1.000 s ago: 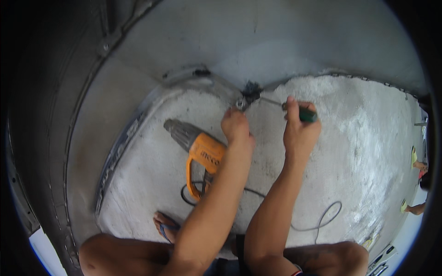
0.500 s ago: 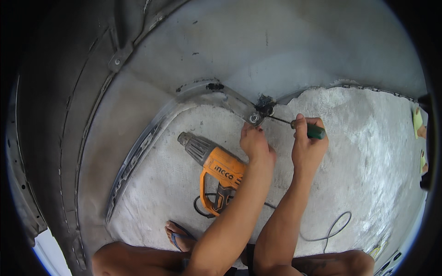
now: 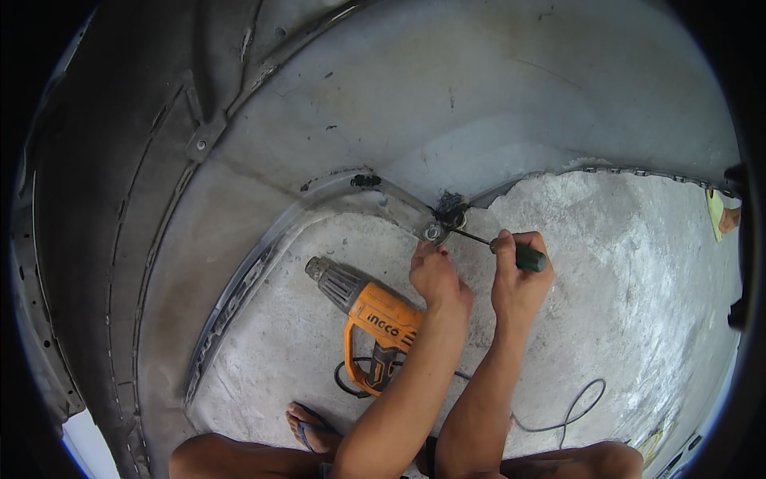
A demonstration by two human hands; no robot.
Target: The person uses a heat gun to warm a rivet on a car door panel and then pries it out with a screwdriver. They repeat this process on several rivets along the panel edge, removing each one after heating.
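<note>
Head | right hand [image 3: 519, 289] was clamped on the green-handled screwdriver [image 3: 530, 258], tip at the black patch [image 3: 452, 202] beside the bolt [image 3: 433, 232] | left hand [image 3: 439, 278] was just below the bolt, its grip could not be told | heat gun [image 3: 381, 314] lay on the floor [image 3: 622, 295]

Grey concrete floor [image 3: 614, 319], whitish scuffs toward right. On it: orange-and-black heat gun [image 3: 385, 316], on its side, nozzle up-left; dark looped cord [image 3: 568, 419], likely the gun's, middle stretch hidden; foot [image 3: 317, 440] in blue-strapped flip-flop [image 3: 302, 436].
</note>
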